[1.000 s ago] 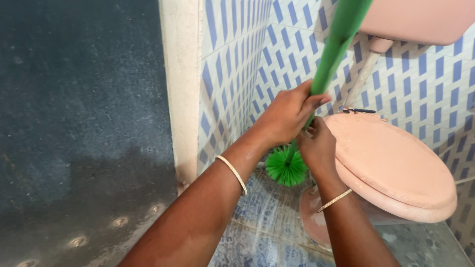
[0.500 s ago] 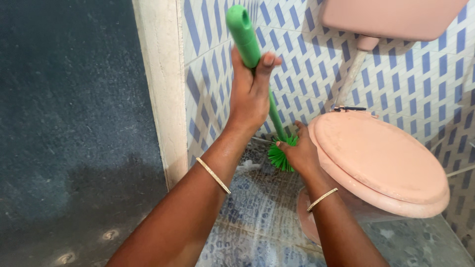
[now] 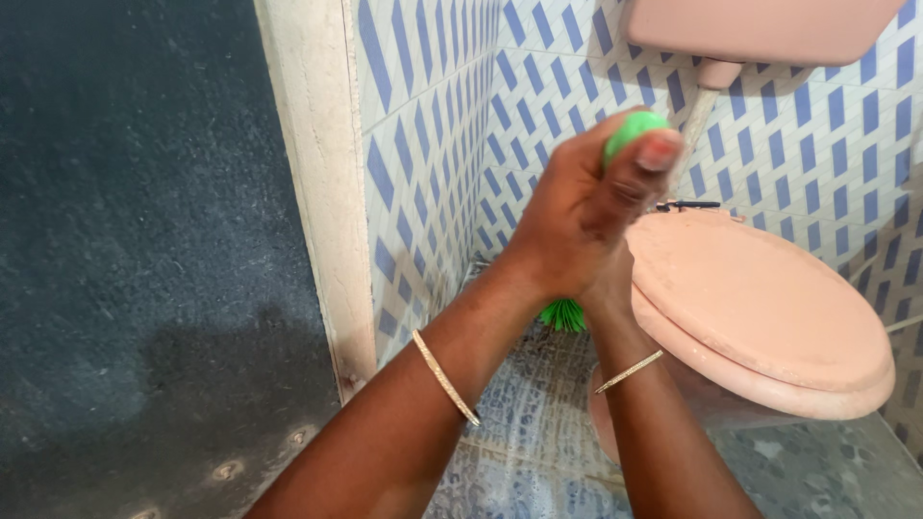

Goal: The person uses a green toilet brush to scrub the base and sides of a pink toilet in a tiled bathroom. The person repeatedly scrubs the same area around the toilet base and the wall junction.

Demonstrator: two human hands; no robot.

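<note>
My left hand [image 3: 582, 207] is closed around the top end of a green toilet brush [image 3: 630, 130], whose handle points almost straight at the camera. Only the handle tip and a bit of the green bristle head [image 3: 562, 314] show, low down beside the toilet. My right hand [image 3: 611, 284] is mostly hidden behind the left hand, down near the bristles; its grip cannot be made out. Both wrists wear thin gold bangles. A pink toilet [image 3: 769, 308] with its lid down stands just right of the hands.
A pink cistern [image 3: 760, 29] hangs on the blue and white tiled wall [image 3: 433, 144], with a pipe running down to the toilet. A dark blue-grey door [image 3: 144, 240] and pale frame [image 3: 312, 183] stand at left. The patterned floor [image 3: 519, 423] looks wet.
My left hand swung the handle from leaning up-left to pointing toward the camera and now covers my right hand. The bristle head stays low beside the toilet.
</note>
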